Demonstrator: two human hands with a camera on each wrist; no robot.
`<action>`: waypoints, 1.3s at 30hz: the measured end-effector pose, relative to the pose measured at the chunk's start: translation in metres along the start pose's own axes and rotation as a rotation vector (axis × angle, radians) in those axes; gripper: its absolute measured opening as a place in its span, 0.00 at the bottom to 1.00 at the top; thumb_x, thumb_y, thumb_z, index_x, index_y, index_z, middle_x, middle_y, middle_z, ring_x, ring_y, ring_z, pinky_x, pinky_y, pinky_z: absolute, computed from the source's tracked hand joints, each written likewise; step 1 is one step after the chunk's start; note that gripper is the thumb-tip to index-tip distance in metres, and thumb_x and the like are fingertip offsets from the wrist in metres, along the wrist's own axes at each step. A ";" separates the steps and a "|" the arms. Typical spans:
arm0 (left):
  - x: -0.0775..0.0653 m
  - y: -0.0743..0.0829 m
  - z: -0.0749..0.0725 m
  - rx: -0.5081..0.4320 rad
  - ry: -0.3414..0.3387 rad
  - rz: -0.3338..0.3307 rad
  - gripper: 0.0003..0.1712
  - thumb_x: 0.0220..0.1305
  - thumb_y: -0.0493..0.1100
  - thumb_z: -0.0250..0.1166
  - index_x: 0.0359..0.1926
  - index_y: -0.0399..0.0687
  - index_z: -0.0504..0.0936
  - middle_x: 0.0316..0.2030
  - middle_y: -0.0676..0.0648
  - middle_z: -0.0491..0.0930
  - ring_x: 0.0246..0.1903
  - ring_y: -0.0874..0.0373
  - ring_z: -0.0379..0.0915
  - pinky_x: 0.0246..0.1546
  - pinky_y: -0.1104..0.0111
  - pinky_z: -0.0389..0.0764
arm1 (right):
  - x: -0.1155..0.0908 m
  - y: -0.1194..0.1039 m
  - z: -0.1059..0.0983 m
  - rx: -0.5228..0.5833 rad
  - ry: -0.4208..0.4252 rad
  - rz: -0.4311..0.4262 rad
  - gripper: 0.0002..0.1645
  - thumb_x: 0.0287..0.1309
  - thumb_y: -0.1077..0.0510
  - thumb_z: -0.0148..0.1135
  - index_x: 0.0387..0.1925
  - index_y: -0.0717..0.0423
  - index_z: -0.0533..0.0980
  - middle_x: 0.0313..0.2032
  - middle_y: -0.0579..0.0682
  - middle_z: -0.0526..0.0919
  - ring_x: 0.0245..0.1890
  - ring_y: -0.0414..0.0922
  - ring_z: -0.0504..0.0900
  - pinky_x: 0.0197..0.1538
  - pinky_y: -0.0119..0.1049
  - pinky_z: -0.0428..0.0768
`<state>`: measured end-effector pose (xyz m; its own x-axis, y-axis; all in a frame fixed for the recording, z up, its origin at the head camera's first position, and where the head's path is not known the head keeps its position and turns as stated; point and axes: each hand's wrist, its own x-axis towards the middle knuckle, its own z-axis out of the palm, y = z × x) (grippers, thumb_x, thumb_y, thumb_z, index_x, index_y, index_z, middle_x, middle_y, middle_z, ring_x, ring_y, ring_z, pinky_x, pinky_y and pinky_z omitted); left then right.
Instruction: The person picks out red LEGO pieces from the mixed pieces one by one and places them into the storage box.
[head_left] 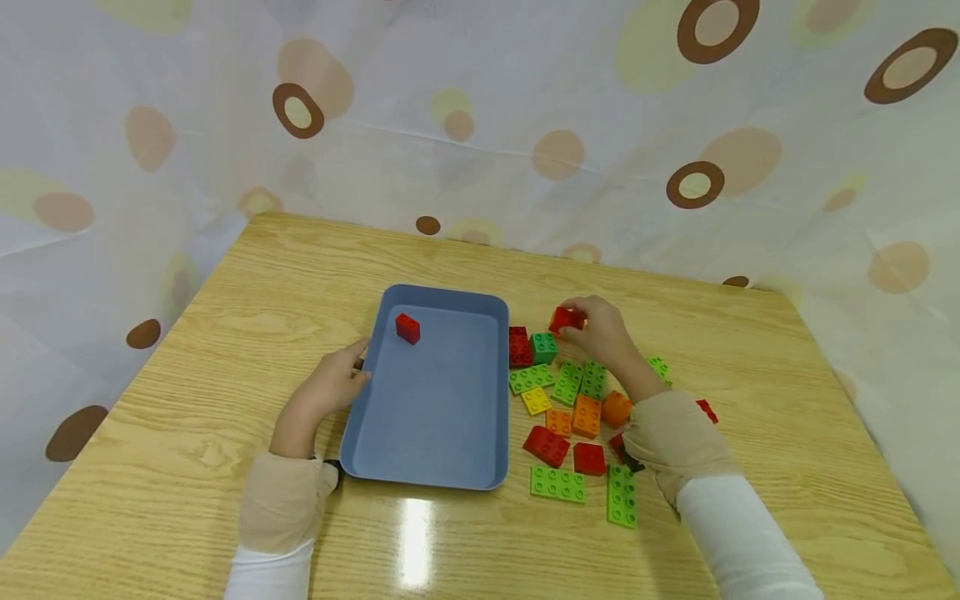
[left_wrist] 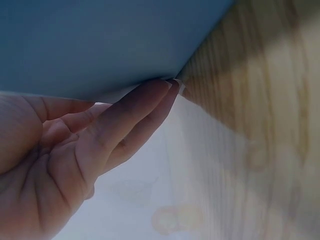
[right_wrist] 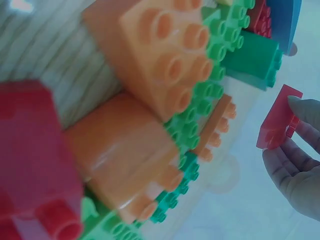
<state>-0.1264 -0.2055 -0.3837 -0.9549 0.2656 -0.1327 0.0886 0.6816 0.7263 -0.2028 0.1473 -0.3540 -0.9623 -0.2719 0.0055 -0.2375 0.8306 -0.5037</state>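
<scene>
My right hand (head_left: 602,335) pinches a red toy brick (head_left: 565,319) between thumb and fingers, above the back of the brick pile. In the right wrist view the red brick (right_wrist: 280,117) is tilted, with its studs partly behind the fingers of the right hand (right_wrist: 302,170). At the left side of a blue-grey tray (head_left: 431,482), my left hand (head_left: 330,385) rests against the wall. In the left wrist view the left hand (left_wrist: 75,155) has fairly straight fingers touching the tray (left_wrist: 100,45) beneath its rim. One red brick (head_left: 408,328) stands inside the tray, near its back left corner.
Right of the tray lie loose bricks: a red brick (head_left: 520,347), a dark green brick (head_left: 543,347), a yellow brick (head_left: 536,401), an orange brick (head_left: 587,416) and several light green ones (head_left: 557,484). The right sleeve (head_left: 682,442) covers part of them. A patterned curtain (head_left: 480,125) hangs behind the table (head_left: 187,400).
</scene>
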 end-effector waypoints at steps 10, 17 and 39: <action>-0.001 -0.002 -0.001 -0.003 0.006 -0.004 0.29 0.58 0.30 0.49 0.60 0.26 0.52 0.44 0.24 0.70 0.42 0.40 0.70 0.37 0.57 0.75 | 0.014 -0.027 0.008 0.001 0.008 -0.072 0.24 0.50 0.62 0.59 0.51 0.63 0.69 0.44 0.64 0.72 0.41 0.55 0.70 0.40 0.48 0.74; -0.001 -0.004 -0.002 0.000 0.009 -0.004 0.29 0.58 0.30 0.49 0.60 0.26 0.52 0.44 0.24 0.70 0.42 0.40 0.70 0.38 0.57 0.75 | 0.025 -0.051 0.020 0.032 -0.003 -0.109 0.22 0.50 0.62 0.59 0.50 0.62 0.70 0.45 0.62 0.72 0.42 0.53 0.70 0.40 0.45 0.74; 0.001 -0.002 0.000 -0.016 0.001 -0.008 0.29 0.58 0.30 0.48 0.60 0.27 0.53 0.46 0.25 0.70 0.44 0.40 0.68 0.40 0.56 0.75 | 0.045 -0.099 0.053 0.002 -0.075 -0.136 0.21 0.48 0.61 0.62 0.47 0.61 0.72 0.44 0.59 0.74 0.42 0.50 0.69 0.45 0.40 0.73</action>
<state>-0.1274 -0.2065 -0.3847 -0.9559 0.2592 -0.1382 0.0759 0.6726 0.7361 -0.2157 0.0269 -0.3498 -0.9085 -0.4177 0.0092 -0.3650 0.7828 -0.5040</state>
